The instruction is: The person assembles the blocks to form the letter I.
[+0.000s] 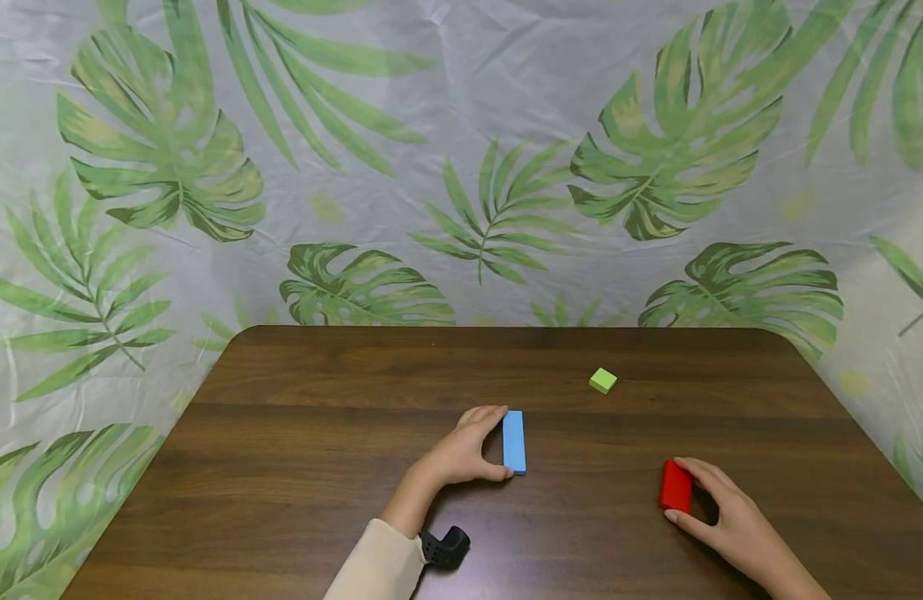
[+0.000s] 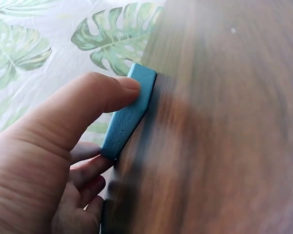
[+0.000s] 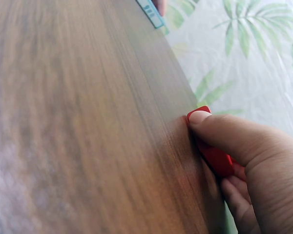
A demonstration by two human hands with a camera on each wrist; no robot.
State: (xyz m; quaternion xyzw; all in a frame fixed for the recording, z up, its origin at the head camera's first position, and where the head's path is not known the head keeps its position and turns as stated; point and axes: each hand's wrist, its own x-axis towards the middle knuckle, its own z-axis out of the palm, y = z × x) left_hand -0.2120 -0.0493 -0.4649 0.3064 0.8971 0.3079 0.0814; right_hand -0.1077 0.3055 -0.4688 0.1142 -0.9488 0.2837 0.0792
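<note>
My left hand (image 1: pixel 461 450) pinches a long blue block (image 1: pixel 514 442) by its two ends, thumb at the near end and fingers at the far end. In the left wrist view the thumb presses on one end of the blue block (image 2: pixel 129 114), which lies along the wooden surface. To the right, my right hand (image 1: pixel 731 517) holds a shorter red block (image 1: pixel 676 487) between thumb and fingertips. The right wrist view shows the thumb on the end of the red block (image 3: pixel 217 158), close against the tabletop. Behind both hands sits a small green block (image 1: pixel 603 381), held by neither.
All the blocks are on a dark brown wooden table (image 1: pixel 319 383) with rounded far corners. A cloth with green leaf prints (image 1: pixel 499 100) hangs behind it and at both sides. A black wrist device (image 1: pixel 446 547) juts out by the left sleeve (image 1: pixel 379 562).
</note>
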